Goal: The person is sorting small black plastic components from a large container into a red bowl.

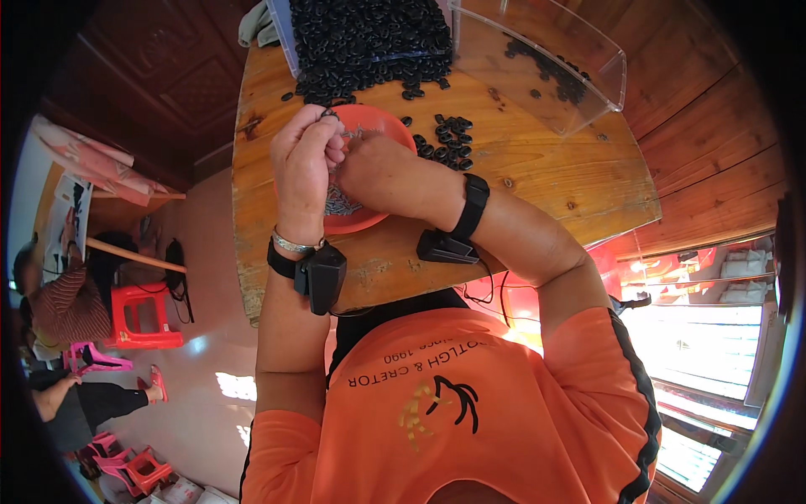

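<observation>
Over an orange-red bowl (395,126) on the wooden table, both hands are close together. My left hand (302,160) is closed, pinching a small black oval plastic piece (329,113) at its fingertips. My right hand (369,172) is curled shut beside it; its fingertips are hidden, so what they hold cannot be made out. Small grey metal pieces (340,202), possibly screws, lie inside the bowl under the hands. To the right of the bowl is a loose group of black oval pieces (453,134) with holes in them.
At the table's far side, a clear bin full of black pieces (369,38) spills onto the wooden table (537,181). A clear container (617,88) with some pieces stands at the right. Away to the left are red stools (147,319) and other people (63,294).
</observation>
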`<act>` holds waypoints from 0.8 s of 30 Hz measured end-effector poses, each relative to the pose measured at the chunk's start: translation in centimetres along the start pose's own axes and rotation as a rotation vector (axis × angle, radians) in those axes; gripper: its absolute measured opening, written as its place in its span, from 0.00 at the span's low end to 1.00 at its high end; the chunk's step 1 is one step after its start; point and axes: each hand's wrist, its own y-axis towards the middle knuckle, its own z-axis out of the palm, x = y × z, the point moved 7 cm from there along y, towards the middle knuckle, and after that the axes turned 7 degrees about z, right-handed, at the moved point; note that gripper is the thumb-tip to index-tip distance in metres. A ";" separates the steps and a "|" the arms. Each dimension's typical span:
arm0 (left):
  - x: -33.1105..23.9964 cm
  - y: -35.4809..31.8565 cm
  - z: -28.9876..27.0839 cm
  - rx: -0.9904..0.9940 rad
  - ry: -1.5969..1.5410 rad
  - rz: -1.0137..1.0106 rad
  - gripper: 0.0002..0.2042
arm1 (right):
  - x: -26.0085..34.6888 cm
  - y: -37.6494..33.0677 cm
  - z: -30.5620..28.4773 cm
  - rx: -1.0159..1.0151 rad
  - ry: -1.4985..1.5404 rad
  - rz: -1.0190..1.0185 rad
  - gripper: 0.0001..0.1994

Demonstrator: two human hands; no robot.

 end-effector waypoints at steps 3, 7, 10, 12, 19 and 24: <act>-0.1 0.2 -0.5 -0.022 -0.023 0.018 0.07 | -0.2 0.0 -0.4 0.067 0.021 -0.018 0.06; -0.2 0.5 -0.8 -0.037 -0.041 0.037 0.07 | -1.5 0.2 -0.4 0.084 0.211 0.039 0.06; -0.2 0.5 -0.6 -0.028 -0.042 0.035 0.08 | -3.2 0.3 -0.3 0.028 0.430 0.108 0.08; -0.4 0.2 -0.3 -0.032 -0.057 0.020 0.08 | -4.3 0.0 -0.6 -0.017 0.575 0.137 0.09; -0.6 -0.4 0.5 0.012 -0.083 -0.017 0.08 | -8.0 -0.5 -0.5 -0.104 1.394 0.315 0.05; -0.4 -0.4 0.8 0.009 -0.087 -0.027 0.07 | -9.2 -0.7 -0.3 -0.088 1.637 0.366 0.06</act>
